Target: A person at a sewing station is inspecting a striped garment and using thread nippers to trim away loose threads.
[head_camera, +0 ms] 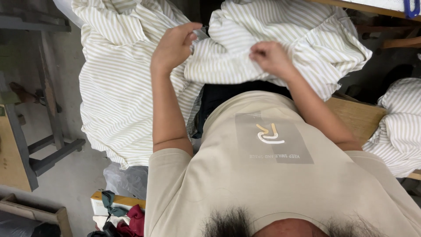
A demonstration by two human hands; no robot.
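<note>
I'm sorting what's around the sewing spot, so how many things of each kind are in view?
Striped cloth heaps: 3 (one under the left hand at, one pinched by the right hand at, one at the right edge)
Hands: 2
Piles of coloured scraps: 1
Clear plastic bags: 1
Total: 7
</note>
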